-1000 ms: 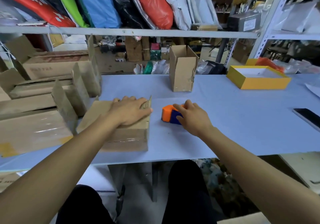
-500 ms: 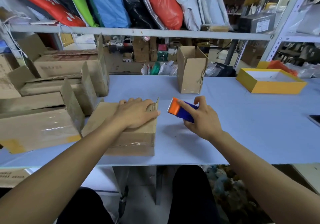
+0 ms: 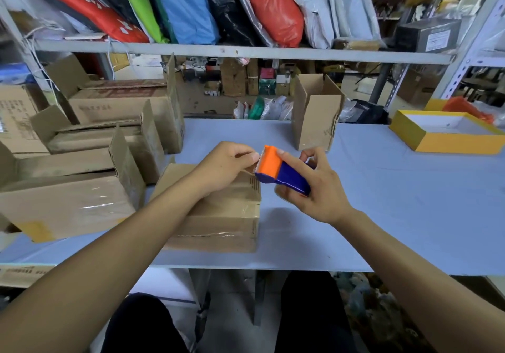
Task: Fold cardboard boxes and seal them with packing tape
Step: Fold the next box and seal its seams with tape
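The right hand (image 3: 311,188) grips the dispenser (image 3: 281,172) above the table (image 3: 410,202), orange end toward the left hand (image 3: 226,164). The left hand pinches at the tape edge by the blade — directly over the box (image 3: 218,216), which rests on the table.

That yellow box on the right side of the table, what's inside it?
The yellow box sits open with no lid. Its white inside looks empty over the part facing the camera. The strip just behind its near wall is hidden, so something small and flat could lie there unseen.
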